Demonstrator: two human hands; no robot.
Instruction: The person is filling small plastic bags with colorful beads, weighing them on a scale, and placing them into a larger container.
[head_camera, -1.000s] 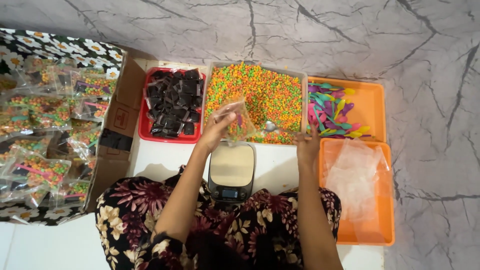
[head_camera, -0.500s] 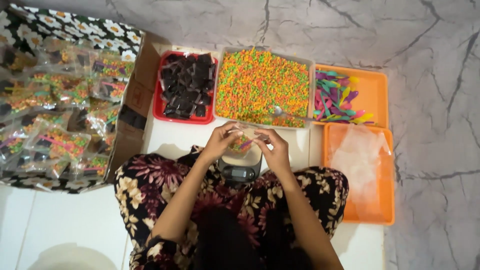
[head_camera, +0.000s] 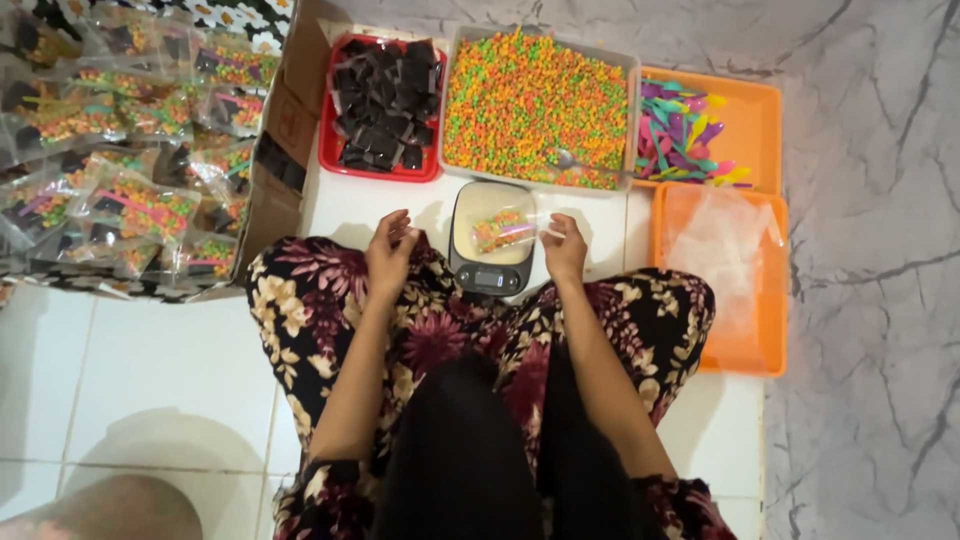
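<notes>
A small clear bag (head_camera: 503, 230) with colourful cereal in it lies on the white pan of a kitchen scale (head_camera: 490, 240) in front of my knees. My right hand (head_camera: 565, 247) pinches the bag's right end. My left hand (head_camera: 389, 254) hovers left of the scale, fingers loosely curled, holding nothing. Behind the scale stands a grey tub (head_camera: 540, 105) full of orange, green and yellow cereal, with a metal spoon (head_camera: 580, 162) lying in it near the front right.
A red tray (head_camera: 383, 105) of dark squares sits left of the tub. At the right, an orange tray (head_camera: 700, 135) holds coloured plastic spoons, and another orange tray (head_camera: 720, 280) holds clear bags. A cardboard box (head_camera: 120, 150) of filled bags stands at the left.
The bag of cereal came down from in front of the tub onto the scale. My left hand let go of it and drew back to the left.
</notes>
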